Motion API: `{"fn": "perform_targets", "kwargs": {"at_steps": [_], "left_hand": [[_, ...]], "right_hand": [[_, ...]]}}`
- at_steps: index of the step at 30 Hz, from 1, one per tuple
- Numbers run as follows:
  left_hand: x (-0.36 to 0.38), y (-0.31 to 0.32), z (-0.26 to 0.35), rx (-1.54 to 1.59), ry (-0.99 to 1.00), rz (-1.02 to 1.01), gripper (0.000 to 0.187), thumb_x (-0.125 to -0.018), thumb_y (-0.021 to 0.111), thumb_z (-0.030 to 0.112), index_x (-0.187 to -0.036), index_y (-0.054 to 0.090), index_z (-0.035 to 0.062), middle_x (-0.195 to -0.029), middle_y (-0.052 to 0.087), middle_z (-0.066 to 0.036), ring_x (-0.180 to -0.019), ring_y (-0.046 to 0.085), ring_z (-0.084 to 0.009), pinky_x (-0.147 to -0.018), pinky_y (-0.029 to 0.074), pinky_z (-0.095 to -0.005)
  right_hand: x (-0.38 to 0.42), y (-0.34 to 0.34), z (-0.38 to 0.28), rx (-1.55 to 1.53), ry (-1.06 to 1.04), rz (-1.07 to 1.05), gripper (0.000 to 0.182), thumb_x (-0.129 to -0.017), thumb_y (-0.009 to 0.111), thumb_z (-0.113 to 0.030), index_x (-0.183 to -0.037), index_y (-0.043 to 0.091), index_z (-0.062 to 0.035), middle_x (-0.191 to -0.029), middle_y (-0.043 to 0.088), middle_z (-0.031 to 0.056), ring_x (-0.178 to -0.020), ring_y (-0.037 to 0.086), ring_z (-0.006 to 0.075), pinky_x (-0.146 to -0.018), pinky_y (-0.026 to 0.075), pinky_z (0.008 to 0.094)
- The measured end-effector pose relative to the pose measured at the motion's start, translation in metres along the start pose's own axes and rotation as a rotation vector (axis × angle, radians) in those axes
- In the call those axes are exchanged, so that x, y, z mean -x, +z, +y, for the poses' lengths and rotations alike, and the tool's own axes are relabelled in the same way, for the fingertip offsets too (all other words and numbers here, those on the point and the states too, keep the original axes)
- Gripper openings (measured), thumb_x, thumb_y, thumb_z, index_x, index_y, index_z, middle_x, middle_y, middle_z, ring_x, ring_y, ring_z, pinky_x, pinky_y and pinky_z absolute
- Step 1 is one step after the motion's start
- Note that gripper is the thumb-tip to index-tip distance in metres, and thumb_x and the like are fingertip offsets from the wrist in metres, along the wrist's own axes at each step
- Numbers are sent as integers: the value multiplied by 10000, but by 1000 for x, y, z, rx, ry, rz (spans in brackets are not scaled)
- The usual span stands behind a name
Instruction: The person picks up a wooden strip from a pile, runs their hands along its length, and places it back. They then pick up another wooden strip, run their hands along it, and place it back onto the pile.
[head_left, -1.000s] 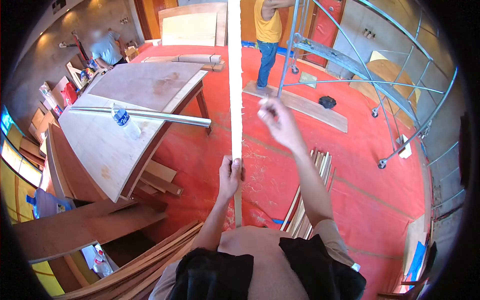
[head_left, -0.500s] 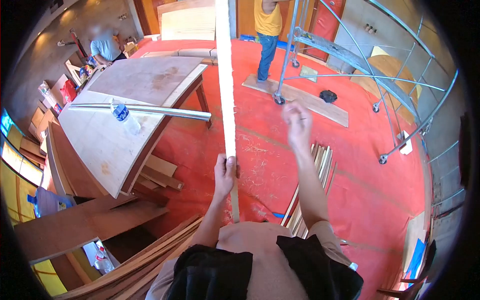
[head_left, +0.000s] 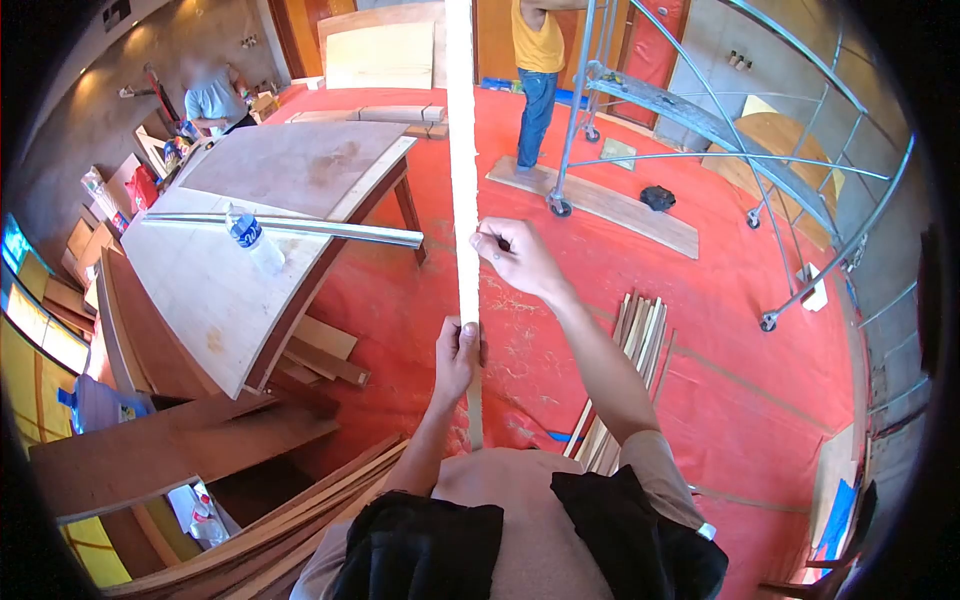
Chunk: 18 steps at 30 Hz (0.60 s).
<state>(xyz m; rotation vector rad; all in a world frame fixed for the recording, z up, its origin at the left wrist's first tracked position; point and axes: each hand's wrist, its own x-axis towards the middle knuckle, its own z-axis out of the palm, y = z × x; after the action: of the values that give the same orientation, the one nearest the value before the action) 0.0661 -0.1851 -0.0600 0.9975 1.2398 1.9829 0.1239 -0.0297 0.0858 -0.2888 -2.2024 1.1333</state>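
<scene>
A long, narrow strip [head_left: 463, 150], bright white over most of its length, stands upright in front of me and runs down towards my body. My left hand [head_left: 458, 355] is wrapped round its lower part. Higher up, my right hand [head_left: 515, 258] is at the strip's right edge with its fingers curled into a pinch. Whatever is between those fingertips is too small to name. Thin shavings [head_left: 520, 330] lie on the red floor covering beyond my hands.
A table [head_left: 210, 290] at left carries a bottle [head_left: 253, 238] and metal bars [head_left: 330, 228]. Wood strips lie lower left [head_left: 300, 515] and right [head_left: 625, 370]. A person [head_left: 538, 80] stands beside wheeled scaffolding [head_left: 700, 110]; another person [head_left: 213, 100] is behind the table.
My right hand has moved left and slightly down, from apart from the strip to its edge. My left hand still holds the strip.
</scene>
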Motion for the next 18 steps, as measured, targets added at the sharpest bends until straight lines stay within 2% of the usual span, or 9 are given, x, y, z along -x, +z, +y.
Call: {"fn": "perform_targets", "kwargs": {"at_steps": [4, 7, 10, 13, 14, 15, 17, 18], "left_hand": [[1, -4, -2, 6, -2, -1, 226, -1042, 459, 303, -971, 441, 89, -815, 538, -32, -600, 506, -92, -510, 445, -263], [3, -4, -2, 9, 7, 4, 221, -1042, 461, 299, -969, 446, 91, -803, 535, -29, -600, 506, -90, -509, 442, -261], [5, -1, -3, -5, 24, -1, 225, -1041, 463, 301, -964, 453, 90, -779, 532, -26, -592, 504, -89, -504, 439, -260], [6, -6, -13, 2, 36, 34, 212, -1042, 466, 265, -969, 474, 66, -758, 531, -24, -579, 497, -79, -489, 432, -254], [8, -8, -17, 8, 37, 53, 205, -1042, 468, 246, -973, 483, 54, -752, 531, -24, -574, 494, -74, -483, 430, -250], [9, -12, -19, 13, 20, 86, 207, -1042, 468, 251, -973, 483, 56, -751, 530, -22, -574, 494, -74, -485, 429, -250], [15, -26, -19, 16, -22, 142, 212, -1042, 468, 260, -974, 485, 60, -748, 528, -18, -574, 494, -74, -489, 427, -250], [15, -27, -13, 28, -38, 139, 222, -1042, 468, 277, -987, 485, 63, -748, 523, -11, -574, 491, -75, -497, 426, -252]], "right_hand": [[-3, 2, 0, -29, 53, -7, 236, -954, 589, -139, -771, 573, 9, -614, 425, -43, -579, 359, 48, -503, 303, 277], [-2, 4, -1, -61, 6, -12, 230, -952, 576, -131, -770, 571, 11, -615, 413, -45, -577, 344, 50, -506, 302, 272], [-1, 13, 12, -95, -59, 94, 208, -942, 559, -108, -761, 567, -6, -612, 434, -44, -556, 363, 51, -494, 302, 268], [6, 19, -1, -622, 169, 346, 195, -906, 491, -79, -731, 565, -31, -560, 429, -41, -506, 379, 51, -449, 273, 261], [1, 4, -2, -877, 87, 437, 174, -903, 486, -90, -740, 544, -70, -565, 402, -62, -486, 378, 46, -441, 263, 245], [-3, -17, 6, -963, -125, 432, 203, -918, 483, -103, -719, 521, -85, -562, 375, -74, -471, 350, 48, -442, 249, 236], [-2, -37, -9, -713, -101, 461, 305, -965, 526, -203, -684, 513, -85, -563, 406, -59, -475, 369, 63, -453, 276, 256], [1, -34, -7, -522, -20, 369, 329, -973, 538, -238, -691, 512, -71, -569, 423, -50, -484, 383, 69, -459, 287, 263]]}}
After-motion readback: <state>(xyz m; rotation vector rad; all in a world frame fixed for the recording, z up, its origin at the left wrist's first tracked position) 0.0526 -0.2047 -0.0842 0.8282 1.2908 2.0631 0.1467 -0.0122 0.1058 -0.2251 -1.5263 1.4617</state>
